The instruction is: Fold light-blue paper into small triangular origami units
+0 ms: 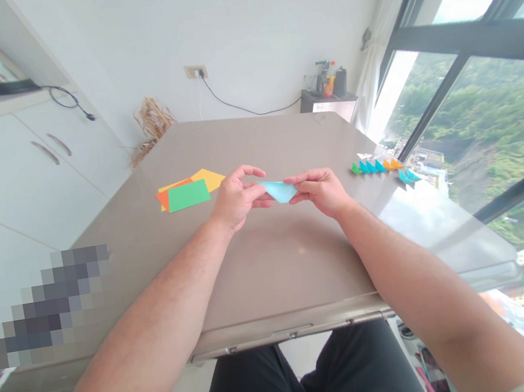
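Note:
A folded piece of light blue paper (280, 191) is stretched between my two hands above the middle of the table. My left hand (238, 196) pinches its left end between thumb and fingers. On the other side, my right hand (319, 191) grips the right end the same way. The paper's lower edge comes to a blunt point; its finer folds are too small to make out. Left of my left hand lie flat sheets: a green sheet (189, 195) on top, with orange paper (162, 200) and yellow paper (209, 178) under it.
Several small folded paper boats (373, 166) in green, blue and orange stand in a row at the table's right side, with teal ones (408, 177) nearer. The brown table (274, 273) ends close to my legs. A window (489, 94) borders the right; a pixelated object lies left.

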Motion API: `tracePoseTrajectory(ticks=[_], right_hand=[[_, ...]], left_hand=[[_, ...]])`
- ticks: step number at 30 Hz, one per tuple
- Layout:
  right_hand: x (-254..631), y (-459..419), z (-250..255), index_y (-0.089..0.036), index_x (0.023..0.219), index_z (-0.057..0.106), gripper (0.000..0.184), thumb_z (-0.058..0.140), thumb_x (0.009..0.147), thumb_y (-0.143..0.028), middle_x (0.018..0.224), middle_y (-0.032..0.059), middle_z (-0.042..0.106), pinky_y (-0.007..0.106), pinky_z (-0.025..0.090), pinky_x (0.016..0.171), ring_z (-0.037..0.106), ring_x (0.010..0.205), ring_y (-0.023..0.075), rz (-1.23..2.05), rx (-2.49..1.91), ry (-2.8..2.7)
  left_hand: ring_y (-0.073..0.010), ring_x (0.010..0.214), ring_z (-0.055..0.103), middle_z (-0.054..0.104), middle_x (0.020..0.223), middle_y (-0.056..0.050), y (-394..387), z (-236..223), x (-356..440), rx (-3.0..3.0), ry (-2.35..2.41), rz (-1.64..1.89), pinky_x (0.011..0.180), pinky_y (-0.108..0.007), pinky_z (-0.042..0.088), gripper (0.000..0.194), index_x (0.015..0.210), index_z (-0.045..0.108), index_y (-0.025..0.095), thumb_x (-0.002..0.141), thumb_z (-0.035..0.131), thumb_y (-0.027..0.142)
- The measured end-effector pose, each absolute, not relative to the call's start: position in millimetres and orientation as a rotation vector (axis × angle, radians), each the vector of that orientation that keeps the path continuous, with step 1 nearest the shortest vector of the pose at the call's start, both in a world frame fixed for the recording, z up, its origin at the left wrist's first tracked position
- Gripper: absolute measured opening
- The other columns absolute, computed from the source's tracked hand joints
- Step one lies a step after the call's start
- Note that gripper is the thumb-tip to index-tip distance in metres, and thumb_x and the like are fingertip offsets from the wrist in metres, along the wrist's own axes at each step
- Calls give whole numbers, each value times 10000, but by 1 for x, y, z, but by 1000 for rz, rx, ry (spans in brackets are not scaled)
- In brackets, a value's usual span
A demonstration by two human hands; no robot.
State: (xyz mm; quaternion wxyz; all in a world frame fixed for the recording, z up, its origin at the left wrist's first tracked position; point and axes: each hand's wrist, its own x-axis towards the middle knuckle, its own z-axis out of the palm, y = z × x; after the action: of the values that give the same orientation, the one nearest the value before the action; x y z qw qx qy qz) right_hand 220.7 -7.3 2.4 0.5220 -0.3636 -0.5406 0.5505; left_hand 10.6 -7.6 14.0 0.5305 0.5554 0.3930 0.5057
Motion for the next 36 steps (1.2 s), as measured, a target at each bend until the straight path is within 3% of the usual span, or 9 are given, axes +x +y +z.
tracePoseTrajectory(ticks=[6, 17, 21, 27, 36], right_hand=[[219, -8, 3, -216, 858, 840, 207, 817, 663, -279, 796, 34, 777, 381, 661, 722, 732, 714, 197, 1356, -826, -1317], [218, -9, 3, -208, 817, 834, 178, 806, 651, -270, 753, 36, 770, 390, 657, 738, 729, 699, 194, 1359, -831, -1315], [217, -10, 5, -215, 812, 838, 170, 788, 654, -256, 759, 31, 772, 382, 657, 738, 732, 722, 195, 1318, -842, -1328], [212, -15, 5, -236, 816, 844, 192, 718, 672, -238, 781, 13, 782, 377, 647, 744, 726, 698, 180, 1136, -920, -1466], [212, -16, 4, -230, 962, 822, 269, 769, 722, -340, 962, 51, 798, 371, 596, 786, 712, 847, 207, 985, -955, -1592]], left_hand=[[-185, 666, 715, 729, 755, -36, -12, 15, 16, 1382, 949, 1203, 624, -341, 630, 234, 903, 754, 155, 685, 769, 238], [-202, 675, 719, 733, 744, -42, -7, 10, 16, 1271, 970, 1230, 628, -353, 618, 176, 872, 737, 166, 735, 660, 245], [-197, 671, 721, 729, 737, -33, -8, 11, 15, 1235, 939, 1216, 618, -333, 608, 154, 872, 700, 173, 742, 680, 254], [-200, 735, 721, 744, 857, -63, -7, 9, 13, 1251, 976, 1120, 619, -329, 604, 366, 952, 690, 173, 737, 812, 443], [-203, 781, 724, 735, 839, -72, -1, 2, 13, 1282, 1003, 1159, 663, -339, 622, 288, 854, 715, 151, 693, 854, 346]])
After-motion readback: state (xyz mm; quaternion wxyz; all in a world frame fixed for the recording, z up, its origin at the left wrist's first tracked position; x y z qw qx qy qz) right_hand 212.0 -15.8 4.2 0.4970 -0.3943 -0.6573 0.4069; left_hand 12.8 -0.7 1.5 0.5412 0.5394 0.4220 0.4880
